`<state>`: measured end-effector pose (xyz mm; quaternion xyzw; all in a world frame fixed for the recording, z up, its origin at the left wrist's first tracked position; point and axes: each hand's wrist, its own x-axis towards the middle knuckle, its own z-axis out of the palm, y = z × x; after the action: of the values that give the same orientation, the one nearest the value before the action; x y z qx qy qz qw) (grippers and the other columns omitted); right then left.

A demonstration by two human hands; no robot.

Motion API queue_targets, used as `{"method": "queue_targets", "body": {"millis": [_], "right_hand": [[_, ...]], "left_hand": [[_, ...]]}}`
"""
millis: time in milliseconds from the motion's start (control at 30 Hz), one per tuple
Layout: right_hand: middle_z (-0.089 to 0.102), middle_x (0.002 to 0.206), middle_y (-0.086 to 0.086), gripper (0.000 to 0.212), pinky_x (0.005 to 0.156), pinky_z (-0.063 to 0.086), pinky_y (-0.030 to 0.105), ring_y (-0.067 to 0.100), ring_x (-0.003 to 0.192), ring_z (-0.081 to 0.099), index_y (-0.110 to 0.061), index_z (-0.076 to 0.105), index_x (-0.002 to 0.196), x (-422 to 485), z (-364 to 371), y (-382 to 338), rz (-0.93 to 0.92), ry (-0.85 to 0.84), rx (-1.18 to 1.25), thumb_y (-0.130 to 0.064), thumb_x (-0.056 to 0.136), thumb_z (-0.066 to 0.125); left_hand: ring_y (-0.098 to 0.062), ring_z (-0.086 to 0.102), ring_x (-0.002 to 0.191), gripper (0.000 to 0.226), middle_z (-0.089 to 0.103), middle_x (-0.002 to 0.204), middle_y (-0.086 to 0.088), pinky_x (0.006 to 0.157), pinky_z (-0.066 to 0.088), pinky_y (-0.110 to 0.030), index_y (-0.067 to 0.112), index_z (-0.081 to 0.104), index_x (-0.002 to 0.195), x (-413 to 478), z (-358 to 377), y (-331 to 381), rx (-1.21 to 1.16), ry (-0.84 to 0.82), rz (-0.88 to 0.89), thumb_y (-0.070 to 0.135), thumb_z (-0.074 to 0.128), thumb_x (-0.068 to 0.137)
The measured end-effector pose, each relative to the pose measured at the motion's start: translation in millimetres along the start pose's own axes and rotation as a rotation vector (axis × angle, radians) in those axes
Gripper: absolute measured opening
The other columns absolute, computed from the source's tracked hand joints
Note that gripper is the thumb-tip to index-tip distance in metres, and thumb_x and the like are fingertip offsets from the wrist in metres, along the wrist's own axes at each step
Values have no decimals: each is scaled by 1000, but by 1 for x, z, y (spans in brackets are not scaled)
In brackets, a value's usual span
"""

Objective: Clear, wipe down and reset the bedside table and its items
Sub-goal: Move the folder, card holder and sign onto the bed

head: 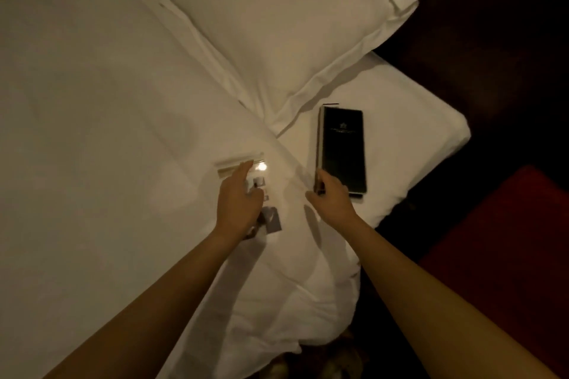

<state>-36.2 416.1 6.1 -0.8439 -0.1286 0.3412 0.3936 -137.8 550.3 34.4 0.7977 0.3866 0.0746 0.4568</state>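
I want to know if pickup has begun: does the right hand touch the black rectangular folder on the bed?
Touching. In the head view the right hand curls its fingers over the near corner of the black rectangular folder.

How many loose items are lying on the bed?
2: a black folder beside the pillow, right hand at its near corner; a glossy printed card under the left hand. More may hide beneath.

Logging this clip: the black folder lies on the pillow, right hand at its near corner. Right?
No: the head view shows the black folder on the sheet beside the pillow, not on it; the right hand is at its near corner.
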Motion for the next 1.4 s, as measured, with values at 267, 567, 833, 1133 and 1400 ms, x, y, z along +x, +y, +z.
{"method": "queue_targets", "body": {"millis": [267, 567, 833, 1133, 1400], "right_hand": [[28, 149, 10, 73, 106, 27, 44, 33, 131, 26, -20, 19, 146, -26, -81, 65, 130, 273, -361, -43, 87, 55], [26, 150, 13, 75, 107, 28, 47, 35, 133, 27, -18, 15, 147, -85, -196, 178, 351, 463, -427, -51, 89, 48], [29, 147, 15, 69, 108, 30, 48, 34, 133, 29, -13, 18, 146, -134, -280, 277, 536, 608, -273, -40, 91, 50], [32, 143, 22, 69, 107, 31, 45, 38, 130, 30, -3, 20, 144, -180, -345, 381, 693, 810, -24, -24, 89, 56], [32, 143, 23, 76, 111, 25, 42, 37, 133, 27, 2, 17, 144, -203, -393, 441, 714, 1046, 206, -13, 84, 63]], "left_hand": [[-33, 14, 143, 62, 13, 158, -14, 114, 20, -41, 15, 29, 145, -1, 96, 64, 479, -358, 361, 13, 53, 88], [-31, 15, 142, 60, 14, 158, -15, 113, 21, -37, 14, 31, 145, -43, 233, 133, 561, -617, 592, 12, 50, 88], [-26, 14, 144, 51, 25, 156, -9, 116, 17, -34, 17, 33, 144, -108, 366, 191, 527, -753, 672, 19, 46, 94], [-24, 29, 140, 53, 41, 145, -9, 110, 31, -35, 19, 27, 146, -181, 494, 226, 408, -934, 593, 24, 45, 96], [-25, 43, 132, 65, 39, 147, -12, 98, 41, -31, 21, 16, 149, -206, 568, 246, 378, -947, 537, 20, 49, 94]]}}
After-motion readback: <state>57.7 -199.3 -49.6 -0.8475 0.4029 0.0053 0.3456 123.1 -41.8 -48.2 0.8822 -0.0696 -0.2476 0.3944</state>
